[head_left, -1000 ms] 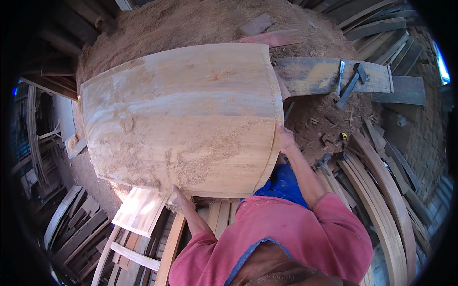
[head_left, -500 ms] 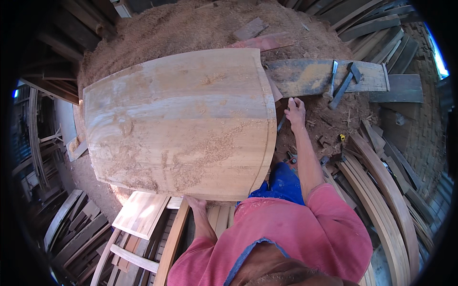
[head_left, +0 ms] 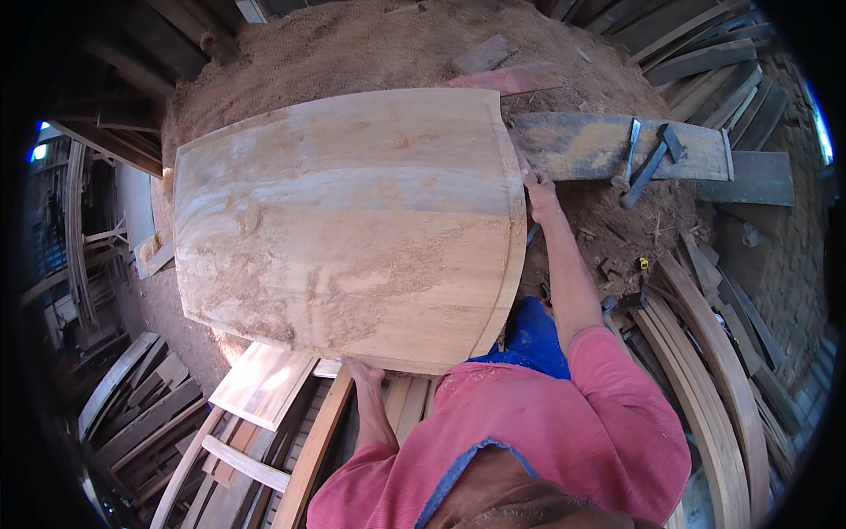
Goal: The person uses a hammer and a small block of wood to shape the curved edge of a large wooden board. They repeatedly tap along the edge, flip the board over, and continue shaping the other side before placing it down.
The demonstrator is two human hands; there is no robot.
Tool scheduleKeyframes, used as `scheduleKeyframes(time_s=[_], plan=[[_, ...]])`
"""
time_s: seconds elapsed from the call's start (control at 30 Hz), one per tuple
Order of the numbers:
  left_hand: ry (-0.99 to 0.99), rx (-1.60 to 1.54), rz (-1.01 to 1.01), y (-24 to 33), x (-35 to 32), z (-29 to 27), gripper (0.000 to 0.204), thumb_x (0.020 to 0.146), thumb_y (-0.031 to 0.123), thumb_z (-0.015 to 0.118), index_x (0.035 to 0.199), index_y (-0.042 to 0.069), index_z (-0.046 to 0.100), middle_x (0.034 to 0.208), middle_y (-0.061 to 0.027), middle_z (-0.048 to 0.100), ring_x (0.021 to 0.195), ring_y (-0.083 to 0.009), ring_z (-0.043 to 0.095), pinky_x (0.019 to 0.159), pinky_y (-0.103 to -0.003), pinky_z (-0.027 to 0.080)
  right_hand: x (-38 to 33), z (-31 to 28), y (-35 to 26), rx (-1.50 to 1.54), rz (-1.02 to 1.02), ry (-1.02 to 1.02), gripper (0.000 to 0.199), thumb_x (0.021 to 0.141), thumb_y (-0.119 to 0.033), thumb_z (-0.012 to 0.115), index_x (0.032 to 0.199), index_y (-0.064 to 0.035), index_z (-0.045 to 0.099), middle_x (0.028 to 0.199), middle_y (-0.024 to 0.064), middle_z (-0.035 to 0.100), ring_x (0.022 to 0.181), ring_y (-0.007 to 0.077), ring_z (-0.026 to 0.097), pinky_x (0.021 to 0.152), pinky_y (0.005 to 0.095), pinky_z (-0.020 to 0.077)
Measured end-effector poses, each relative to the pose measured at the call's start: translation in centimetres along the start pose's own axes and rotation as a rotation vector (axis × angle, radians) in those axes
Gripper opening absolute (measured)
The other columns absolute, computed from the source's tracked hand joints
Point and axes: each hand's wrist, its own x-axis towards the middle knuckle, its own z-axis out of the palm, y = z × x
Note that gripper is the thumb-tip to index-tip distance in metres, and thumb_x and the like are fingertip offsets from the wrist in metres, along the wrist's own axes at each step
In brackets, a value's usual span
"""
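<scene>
A large pale wooden panel (head_left: pixel 352 256) with curved edges lies flat before me, its top strewn with shavings and sawdust. My left hand (head_left: pixel 366 374) grips its near edge, with part of the fingers hidden there. At the panel's right edge is my right hand (head_left: pixel 542 191), closed on the rim with some fingers out of sight. Beyond that hand, a chisel (head_left: pixel 629 152) and a hammer (head_left: pixel 650 165) rest on a dusty dark board (head_left: pixel 564 145).
Sawdust (head_left: pixel 352 53) covers the ground behind the panel. Curved planks (head_left: pixel 705 379) are stacked at my right, near a yellow tape measure (head_left: pixel 643 264). A smaller wooden panel (head_left: pixel 262 383) and slats lie at the near left. More boards (head_left: pixel 145 406) are piled farther left.
My right hand has come from just off the panel's right edge onto that edge. The left hand stays at the near edge. The whole view has shifted slightly.
</scene>
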Motion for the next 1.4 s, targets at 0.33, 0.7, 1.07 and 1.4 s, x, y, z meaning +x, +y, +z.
scheduleKeyframes(time_s=[0.33,0.7,1.07,1.4], plan=[[-0.162,0.033,0.033,1.1,-1.3,-1.6,0.098,0.092,0.083,0.011,0.162,0.016,0.018,0.167,-0.012,0.018,0.152,-0.0353,0.021,0.122,-0.055,0.021,-5.4,-1.2,0.6,-0.227,-0.192,0.066,0.039,0.095,-0.03,0.072,0.117,0.0003,0.06,0.105,0.0056,0.065,0.092,0.0135,0.057,0.081,0.0302,0.0488],[-0.078,-0.034,-0.022,1.0,-0.8,0.2,0.095,0.093,0.081,0.009,0.162,0.016,0.017,0.168,-0.0114,0.018,0.152,-0.0354,0.021,0.123,-0.053,0.021,-4.4,-3.8,0.7,-0.135,-0.064,-0.186,0.04,0.097,-0.033,0.068,0.119,0.0006,0.065,0.104,0.0037,0.066,0.094,0.0118,0.055,0.083,0.0295,0.0463],[-0.018,-0.006,0.0,1.1,-1.4,0.6,0.096,0.092,0.083,0.011,0.162,0.017,0.018,0.168,-0.0106,0.018,0.152,-0.0351,0.02,0.122,-0.056,0.02,-15.4,-15.3,3.4,-0.133,0.049,-0.115,0.024,0.095,-0.031,0.072,0.099,-0.0075,0.068,0.077,-0.0076,0.057,0.066,0.0026,0.046,0.06,0.0212,0.0394],[0.026,-0.034,-0.015,0.6,-0.7,1.3,0.097,0.092,0.083,0.012,0.161,0.017,0.019,0.167,-0.0111,0.021,0.151,-0.0358,0.023,0.123,-0.056,0.02,-18.3,-22.5,-7.3,-0.126,-0.167,-0.021,0.028,0.097,-0.025,0.067,0.109,0.0002,0.067,0.098,0.0024,0.069,0.089,0.0111,0.063,0.083,0.0277,0.0497]])
